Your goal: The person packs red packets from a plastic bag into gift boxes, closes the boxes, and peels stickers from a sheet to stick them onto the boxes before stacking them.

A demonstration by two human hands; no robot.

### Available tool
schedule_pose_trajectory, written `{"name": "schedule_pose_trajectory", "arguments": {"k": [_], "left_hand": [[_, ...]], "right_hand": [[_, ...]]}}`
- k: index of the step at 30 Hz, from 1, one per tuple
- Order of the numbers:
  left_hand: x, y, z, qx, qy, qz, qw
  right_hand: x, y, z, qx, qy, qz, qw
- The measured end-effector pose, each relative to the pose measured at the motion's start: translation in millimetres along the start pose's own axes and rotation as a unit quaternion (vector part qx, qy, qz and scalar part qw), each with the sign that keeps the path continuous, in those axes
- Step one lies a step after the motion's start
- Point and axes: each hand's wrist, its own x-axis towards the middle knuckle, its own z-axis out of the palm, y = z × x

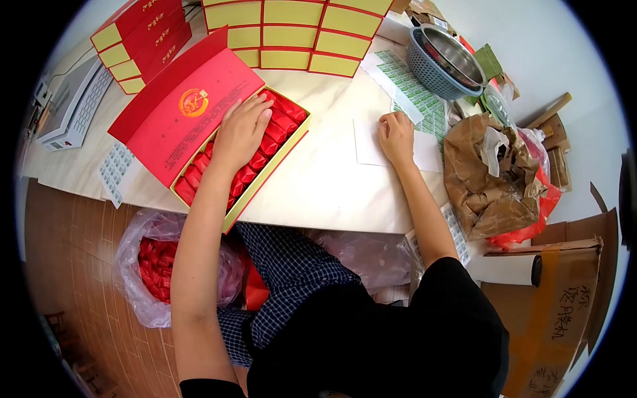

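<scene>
An open gift box (pixel 149 136) lies slantwise on the table, its red lid with a gold emblem folded back on the left. Rows of shiny red wrapped packets (pixel 271 144) fill it. My left hand (pixel 244 129) lies over these packets, its fingers stretched out and pointing away from me. Over to the right, my right hand (pixel 397 136) rests on a plain white sheet (pixel 369 147) with its fingers curled in. Whatever may be between those fingers is hidden. Just beyond it are sheets of small green printed labels (pixel 403 78).
Stacked red and yellow boxes (pixel 288 36) stand at the back. A blue basket (pixel 431 69) holding a metal bowl and crumpled brown paper (pixel 488 176) crowd the right side. A grey device (pixel 73 106) sits far left. Below is a plastic bag of red packets (pixel 156 265).
</scene>
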Motion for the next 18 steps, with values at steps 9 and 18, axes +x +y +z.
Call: {"name": "schedule_pose_trajectory", "arguments": {"k": [9, 18], "left_hand": [[-0.7, 1.0, -0.9, -0.001, 0.001, -0.003, 1.000], [-0.3, 0.6, -0.1, 0.001, 0.004, -0.003, 1.000]], "right_hand": [[-0.7, 1.1, 1.3, 0.009, 0.013, 0.000, 1.000], [-0.6, -2.3, -4.7, 0.093, 0.032, 0.002, 0.995]]}}
